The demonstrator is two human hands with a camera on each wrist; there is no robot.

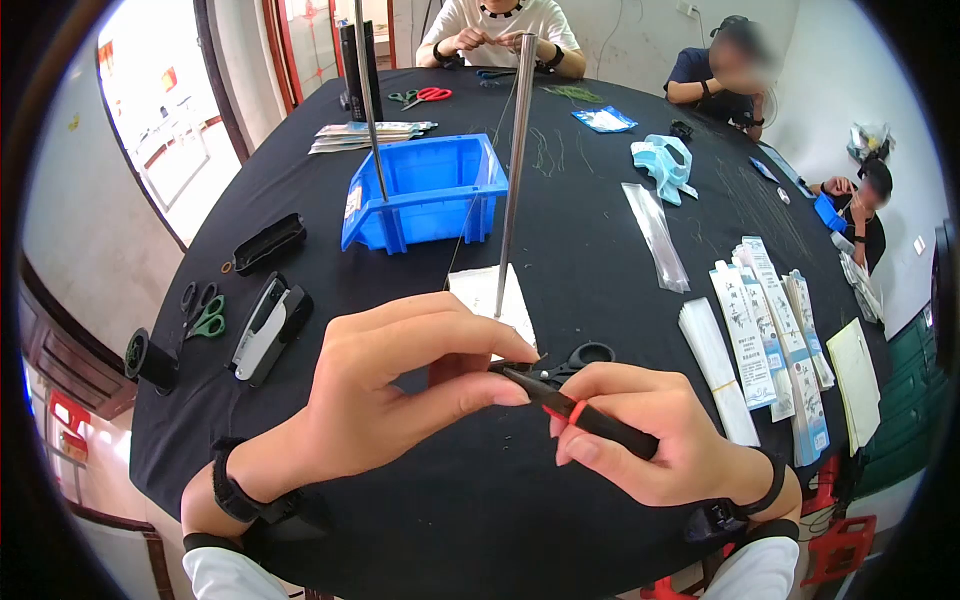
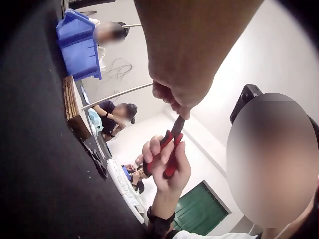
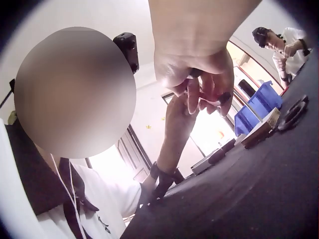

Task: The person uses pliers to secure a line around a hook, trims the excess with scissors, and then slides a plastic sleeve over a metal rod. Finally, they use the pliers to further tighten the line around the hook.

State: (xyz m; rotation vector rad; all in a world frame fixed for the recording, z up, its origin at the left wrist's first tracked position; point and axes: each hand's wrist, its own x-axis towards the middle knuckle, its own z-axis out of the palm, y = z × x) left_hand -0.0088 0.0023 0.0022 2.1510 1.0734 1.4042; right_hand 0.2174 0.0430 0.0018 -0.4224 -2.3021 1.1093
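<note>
My right hand (image 1: 650, 445) grips small pliers (image 1: 570, 410) with black and red handles, low over the black table (image 1: 600, 200). My left hand (image 1: 400, 385) curls over from the left, its thumb and forefinger pinching at the pliers' nose. Whatever small thing sits between those fingertips is hidden. In the left wrist view the left hand (image 2: 182, 94) meets the tip of the pliers (image 2: 172, 144) above the right hand (image 2: 164, 167). The right wrist view has the right hand (image 3: 199, 79) close up, with the left forearm (image 3: 172, 134) behind it.
Black scissors (image 1: 580, 355) lie just beyond my hands, by a white pad (image 1: 485, 295) with an upright metal rod (image 1: 515, 170). A blue bin (image 1: 430, 190) stands behind it. A stapler-like tool (image 1: 265, 325) and green scissors (image 1: 205, 315) lie left, packets (image 1: 770, 345) right. Other people sit across the table.
</note>
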